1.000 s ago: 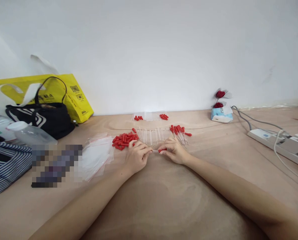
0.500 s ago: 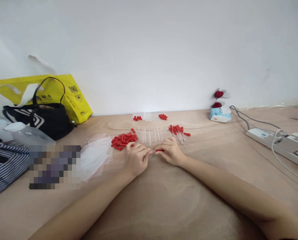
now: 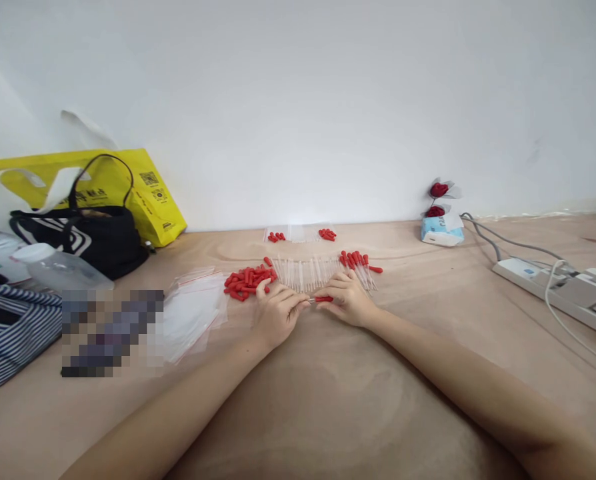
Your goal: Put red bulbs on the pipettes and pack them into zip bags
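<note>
Between my hands is a dropper, its thin clear tube (image 3: 312, 301) joined to a red rubber bulb (image 3: 323, 299). My left hand (image 3: 279, 311) pinches the tube between thumb and fingertips, hiding most of its length. On the bulb, the thumb and fingers of my right hand (image 3: 347, 298) are closed. Just beyond lies a row of clear dropper tubes (image 3: 308, 272), side by side. A pile of loose red bulbs (image 3: 245, 283) rests by my left fingers. Past my right hand lie several droppers fitted with red bulbs (image 3: 362, 263).
Clear zip bags (image 3: 195, 307) lie left of the bulbs. Near the wall is another clear bag (image 3: 298, 233) with red bulbs at both ends. A black bag (image 3: 98, 240), yellow bag (image 3: 161, 220) and plastic bottle (image 3: 63, 267) stand left; a tissue pack (image 3: 442, 231) and power strip (image 3: 528, 270) right.
My right fingers have shifted a little on the bulb, so more of the red shows. The view has moved slightly; both hands stay at the dropper.
</note>
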The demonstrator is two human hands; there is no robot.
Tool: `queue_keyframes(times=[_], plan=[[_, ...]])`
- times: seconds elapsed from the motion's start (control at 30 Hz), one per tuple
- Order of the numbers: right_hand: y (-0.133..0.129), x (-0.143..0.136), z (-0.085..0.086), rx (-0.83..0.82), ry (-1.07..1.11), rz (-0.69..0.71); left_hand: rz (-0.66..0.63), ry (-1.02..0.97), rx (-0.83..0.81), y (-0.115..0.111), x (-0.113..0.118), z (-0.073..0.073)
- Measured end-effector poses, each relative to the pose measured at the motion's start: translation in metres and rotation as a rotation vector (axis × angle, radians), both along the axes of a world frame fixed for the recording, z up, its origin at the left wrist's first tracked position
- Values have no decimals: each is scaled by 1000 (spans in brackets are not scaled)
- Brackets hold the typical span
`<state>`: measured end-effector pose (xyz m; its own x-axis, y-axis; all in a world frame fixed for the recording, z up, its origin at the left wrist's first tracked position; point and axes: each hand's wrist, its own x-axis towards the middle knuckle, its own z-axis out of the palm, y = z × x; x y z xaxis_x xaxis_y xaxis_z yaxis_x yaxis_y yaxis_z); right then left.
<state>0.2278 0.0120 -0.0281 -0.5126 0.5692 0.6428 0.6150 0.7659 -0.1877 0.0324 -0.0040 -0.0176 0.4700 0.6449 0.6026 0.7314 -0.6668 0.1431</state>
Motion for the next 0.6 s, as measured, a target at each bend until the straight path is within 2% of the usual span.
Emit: queue_keyframes(times=[0.3, 0.6], plan=[[-3, 4, -1, 113, -44, -91, -26, 131, 197, 7, -5, -2], [-5, 1, -3, 149, -57, -74, -117, 59, 175, 3, -1, 0]])
